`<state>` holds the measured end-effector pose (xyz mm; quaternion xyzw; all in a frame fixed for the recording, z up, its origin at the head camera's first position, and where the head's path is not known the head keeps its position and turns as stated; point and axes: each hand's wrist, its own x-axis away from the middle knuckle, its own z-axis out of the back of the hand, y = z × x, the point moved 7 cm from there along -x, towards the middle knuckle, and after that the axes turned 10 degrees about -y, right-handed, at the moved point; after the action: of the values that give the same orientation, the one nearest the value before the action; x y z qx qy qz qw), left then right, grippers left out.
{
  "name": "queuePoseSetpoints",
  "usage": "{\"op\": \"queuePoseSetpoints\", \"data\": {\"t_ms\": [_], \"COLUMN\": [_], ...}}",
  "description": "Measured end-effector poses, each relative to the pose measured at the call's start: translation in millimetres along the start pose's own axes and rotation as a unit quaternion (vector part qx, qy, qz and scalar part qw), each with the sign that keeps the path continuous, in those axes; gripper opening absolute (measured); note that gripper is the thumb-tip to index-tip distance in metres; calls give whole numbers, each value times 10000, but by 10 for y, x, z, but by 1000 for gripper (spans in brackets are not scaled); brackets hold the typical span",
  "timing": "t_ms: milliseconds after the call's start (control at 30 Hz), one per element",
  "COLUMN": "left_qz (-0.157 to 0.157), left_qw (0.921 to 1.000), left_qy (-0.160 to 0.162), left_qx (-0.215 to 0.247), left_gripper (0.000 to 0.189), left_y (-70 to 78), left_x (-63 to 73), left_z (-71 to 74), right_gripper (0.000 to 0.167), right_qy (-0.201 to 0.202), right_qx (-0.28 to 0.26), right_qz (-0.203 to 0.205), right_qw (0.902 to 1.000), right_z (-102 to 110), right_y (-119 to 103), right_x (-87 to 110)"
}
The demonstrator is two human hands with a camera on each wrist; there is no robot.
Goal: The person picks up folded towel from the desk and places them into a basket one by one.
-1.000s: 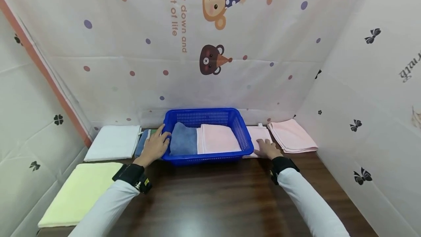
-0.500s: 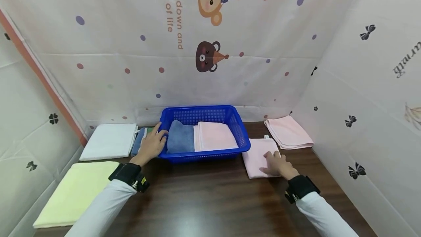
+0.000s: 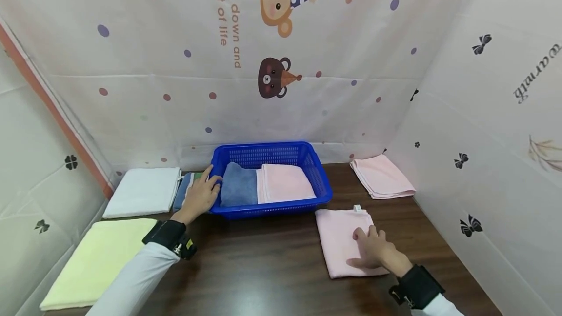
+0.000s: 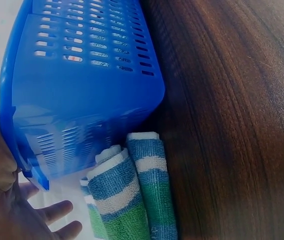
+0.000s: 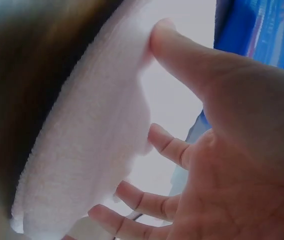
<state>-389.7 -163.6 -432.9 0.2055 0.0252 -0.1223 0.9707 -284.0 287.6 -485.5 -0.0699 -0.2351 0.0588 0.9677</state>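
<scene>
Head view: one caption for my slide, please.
Left hand touching a blue plastic basket, right hand on a folded pink towel with white label.

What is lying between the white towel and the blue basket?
Striped towelling lies there, partly hidden by the left hand in the head view.

The left hand (image 3: 201,196) and right hand (image 3: 374,249) are bare. The left sleeve (image 3: 133,281) and right sleeve (image 3: 435,307) are long, plain and whitish. A broad black left band (image 3: 163,233) and matching right band (image 3: 420,284) encircle the wrists; each carries a small dark module, the left one marked with a yellow label (image 3: 189,244).
</scene>
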Motion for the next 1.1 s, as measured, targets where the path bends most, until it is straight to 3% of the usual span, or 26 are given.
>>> {"op": "queuePoseSetpoints", "data": {"t_ms": [267,600,833,1100], "left_qz": [77,30,108,-55], "left_qw": [9999,9999,9996,9995], "left_qy": [21,55,-49,242], "left_qx": [79,142,260,170], "left_gripper": [34,33,35,35], "left_y": [-25,20,-24,-30], "left_x": [44,19,8,-7], "left_z": [24,16,-22,-2], "right_gripper": [63,68,70,69], "right_qy": [119,-145,-179,61], "right_qx": [182,748,1107,1089], "right_qz": [414,754,1021,1350], "right_qw": [9989,9942,9884,9848], "right_z": [-115,-236,-304,-342], "right_y": [-451,-1165,-1650,-1887], "right_x": [74,67,27,-19]}}
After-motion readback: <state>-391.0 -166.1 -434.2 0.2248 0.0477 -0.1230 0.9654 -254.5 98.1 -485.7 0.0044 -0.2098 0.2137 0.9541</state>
